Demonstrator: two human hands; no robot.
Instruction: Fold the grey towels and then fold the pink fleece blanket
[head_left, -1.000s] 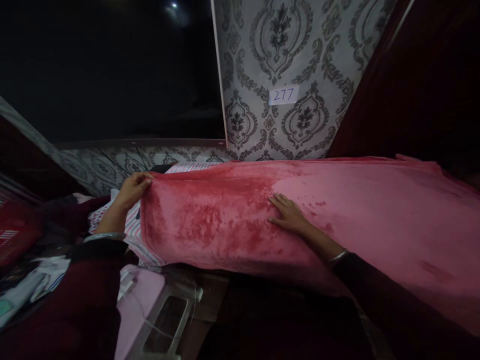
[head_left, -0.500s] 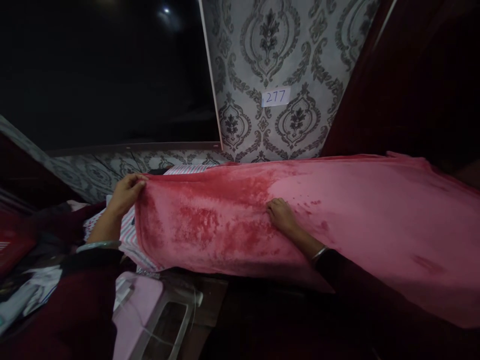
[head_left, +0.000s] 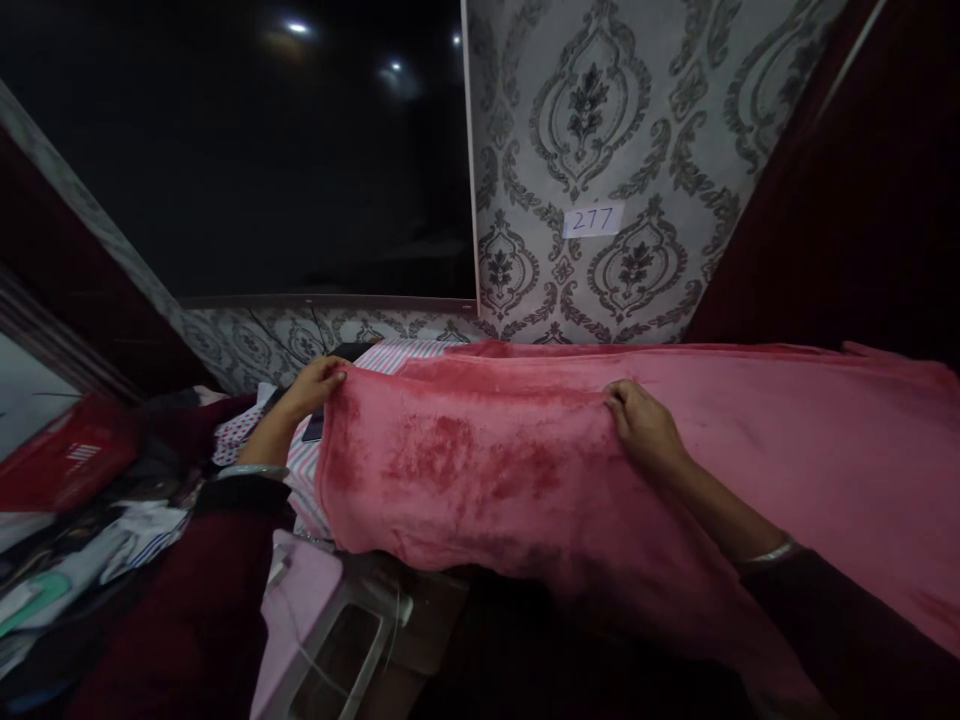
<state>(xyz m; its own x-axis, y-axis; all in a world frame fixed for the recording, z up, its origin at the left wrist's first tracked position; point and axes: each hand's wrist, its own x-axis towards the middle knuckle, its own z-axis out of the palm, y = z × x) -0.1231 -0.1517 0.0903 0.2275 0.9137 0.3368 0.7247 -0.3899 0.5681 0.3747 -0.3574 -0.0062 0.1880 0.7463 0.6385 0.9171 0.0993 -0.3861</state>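
Note:
A long pink-red plush blanket [head_left: 480,460] stretches across the view, with darker red patches in its pile. My left hand [head_left: 319,385] pinches its far left corner between thumb and fingers. Further right, my right hand [head_left: 641,420] grips the upper edge of the same layer, closed on the fabric. Between the two hands that edge is pulled fairly straight and lifted a little, and the front part hangs down. A striped cloth [head_left: 304,470] shows under the blanket's left end. The surface beneath is mostly hidden.
A large dark television [head_left: 322,160] hangs on the patterned wall, beside a paper label [head_left: 592,219] reading 277. Clothes [head_left: 142,535] and a red bag [head_left: 67,450] lie at the left. In front stands a clear plastic box with a pink lid [head_left: 300,600].
My right hand has moved from resting on the blanket to gripping and lifting its upper edge. The view has shifted left, bringing the red bag and clothes further in.

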